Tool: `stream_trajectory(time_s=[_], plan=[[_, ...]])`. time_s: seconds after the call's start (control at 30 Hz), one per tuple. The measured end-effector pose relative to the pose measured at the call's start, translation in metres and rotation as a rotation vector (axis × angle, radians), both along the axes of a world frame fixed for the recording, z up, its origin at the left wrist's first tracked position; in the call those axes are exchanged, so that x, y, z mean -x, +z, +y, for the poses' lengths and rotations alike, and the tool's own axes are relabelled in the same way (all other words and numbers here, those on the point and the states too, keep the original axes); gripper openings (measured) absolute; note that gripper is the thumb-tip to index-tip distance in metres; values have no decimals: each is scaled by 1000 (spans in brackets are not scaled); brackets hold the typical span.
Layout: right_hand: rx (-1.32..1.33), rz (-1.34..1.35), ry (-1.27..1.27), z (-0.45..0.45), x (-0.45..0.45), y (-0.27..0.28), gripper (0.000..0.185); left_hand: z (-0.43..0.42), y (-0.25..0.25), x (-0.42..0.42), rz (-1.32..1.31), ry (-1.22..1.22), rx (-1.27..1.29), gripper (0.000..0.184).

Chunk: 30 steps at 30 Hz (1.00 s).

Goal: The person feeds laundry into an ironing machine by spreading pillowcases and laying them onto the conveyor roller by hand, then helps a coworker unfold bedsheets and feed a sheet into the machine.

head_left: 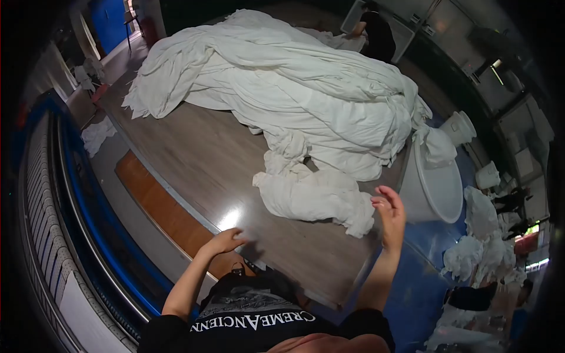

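A great heap of white sheets (282,76) covers the far part of the wood-look table (194,147). From its near side a bunched white cloth (318,197) trails toward me. My right hand (391,213) is raised by the right end of that cloth, its fingers curved and apart with nothing visible in them. Whether its fingertips touch the fabric I cannot tell. My left hand (226,241) hovers over the table's near edge, with loosely bent fingers and no object seen in it.
A large white tub (434,182) with cloth over its rim stands right of the table. Blue rails and a conveyor-like machine (53,235) run along the left. Another person (378,32) works at the far end. White cloth piles (479,253) lie on the right.
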State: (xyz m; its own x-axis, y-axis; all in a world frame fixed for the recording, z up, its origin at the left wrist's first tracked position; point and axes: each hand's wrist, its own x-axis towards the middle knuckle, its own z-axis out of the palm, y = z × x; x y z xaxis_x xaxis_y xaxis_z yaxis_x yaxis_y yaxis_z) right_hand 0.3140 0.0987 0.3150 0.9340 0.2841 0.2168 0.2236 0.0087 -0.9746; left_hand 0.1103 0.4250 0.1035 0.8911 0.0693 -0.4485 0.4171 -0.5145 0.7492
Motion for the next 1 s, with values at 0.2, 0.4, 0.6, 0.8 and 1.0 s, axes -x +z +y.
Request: stream_trajectory(time_s=[0.2, 0.4, 0.6, 0.8, 1.0], plan=[[-206, -574, 311, 40, 188, 135, 17, 16, -49, 61, -84, 110, 59, 41], [-623, -908, 1344, 93, 210, 186, 22, 9, -102, 85, -141, 230, 86, 33], [-247, -1263, 417, 70, 246, 162, 11, 2, -133, 100, -1, 44, 53, 28], [177, -1151, -26, 42, 266, 155, 39, -9, -160, 79, 75, -79, -12, 25], [-151, -1181, 321, -54, 255, 155, 35, -86, -116, 27, 62, -229, -154, 33]])
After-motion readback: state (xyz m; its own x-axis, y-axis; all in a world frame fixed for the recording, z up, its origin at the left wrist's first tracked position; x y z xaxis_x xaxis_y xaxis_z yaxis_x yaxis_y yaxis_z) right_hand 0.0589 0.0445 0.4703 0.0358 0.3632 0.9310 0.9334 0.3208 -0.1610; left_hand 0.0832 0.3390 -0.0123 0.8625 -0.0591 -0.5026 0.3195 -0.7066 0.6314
